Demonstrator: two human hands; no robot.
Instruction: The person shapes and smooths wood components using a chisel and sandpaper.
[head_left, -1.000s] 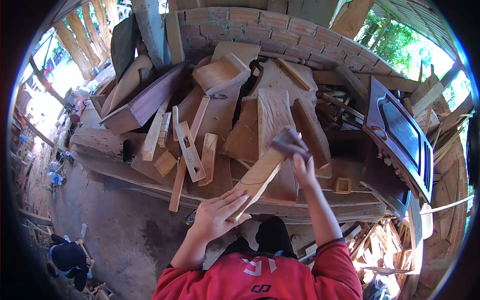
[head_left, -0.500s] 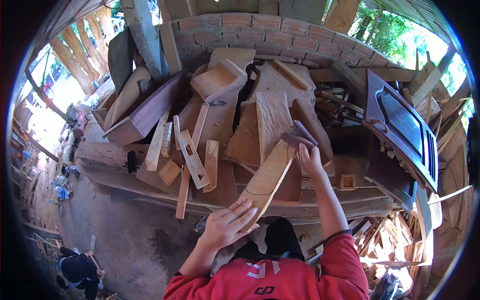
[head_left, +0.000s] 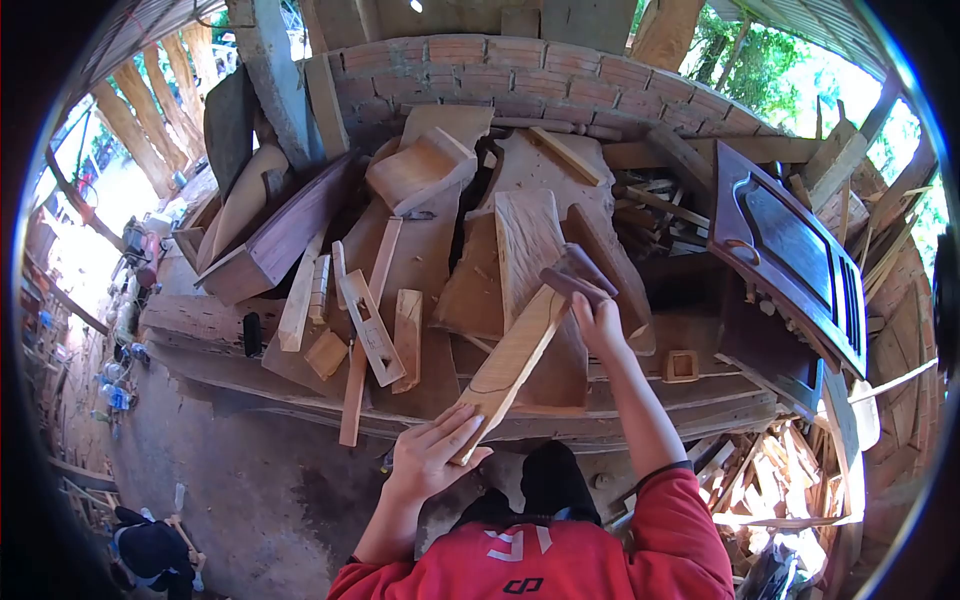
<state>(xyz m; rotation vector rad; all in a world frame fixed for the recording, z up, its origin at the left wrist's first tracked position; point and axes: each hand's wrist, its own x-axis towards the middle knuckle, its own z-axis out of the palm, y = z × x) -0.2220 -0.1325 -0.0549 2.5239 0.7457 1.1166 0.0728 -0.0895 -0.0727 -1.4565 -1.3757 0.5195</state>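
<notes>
A long light-wood board (head_left: 515,357) with a curved dark line drawn on it slants across the front of the bench. My left hand (head_left: 434,452) grips its lower end, fingers over the top face. Near the upper end, my right hand (head_left: 600,325) is closed at a dark brown wooden piece (head_left: 578,274) that lies across the board. Behind them a rough pale plank (head_left: 527,250) rests on wider brown slabs. A slotted wood piece (head_left: 371,330) and several narrow blocks lie to the left.
A dark carved panel (head_left: 790,250) leans at the right. A small square wooden frame (head_left: 681,366) sits on the bench's front right. Behind runs a brick wall (head_left: 520,75). Scrap wood (head_left: 790,470) is piled at lower right. Another person (head_left: 155,550) is low at the left.
The whole view has shifted slightly, so most things appear a little further left. Both hands still hold the board and the dark piece in nearly the same pose.
</notes>
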